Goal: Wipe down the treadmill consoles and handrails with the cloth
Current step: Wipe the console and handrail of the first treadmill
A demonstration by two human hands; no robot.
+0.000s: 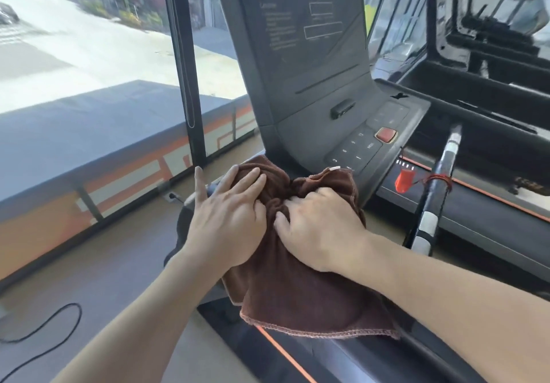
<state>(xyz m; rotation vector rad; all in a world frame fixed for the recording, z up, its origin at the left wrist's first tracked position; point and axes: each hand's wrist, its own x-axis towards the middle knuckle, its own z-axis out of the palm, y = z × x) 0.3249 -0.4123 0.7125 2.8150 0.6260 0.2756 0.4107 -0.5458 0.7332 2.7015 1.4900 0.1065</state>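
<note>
A brown cloth [300, 287] is bunched over the left front corner of the grey treadmill console [315, 91], draping down over what lies beneath. My left hand [229, 219] lies on the cloth's left side, fingers pressing into its folds, thumb sticking out past the edge. My right hand [315, 231] rests on the cloth's middle, fingers curled into the gathered fabric. The console's keypad [354, 150] and red stop button [386, 134] sit just beyond the cloth. A black handrail with white bands [431, 204] runs at the right.
A red safety clip [404, 181] hangs by a cord from the handrail. Large windows with black frames [190, 85] stand at the left. A black cable [44, 338] lies on the floor. More treadmills and a person [532, 4] are at the far right.
</note>
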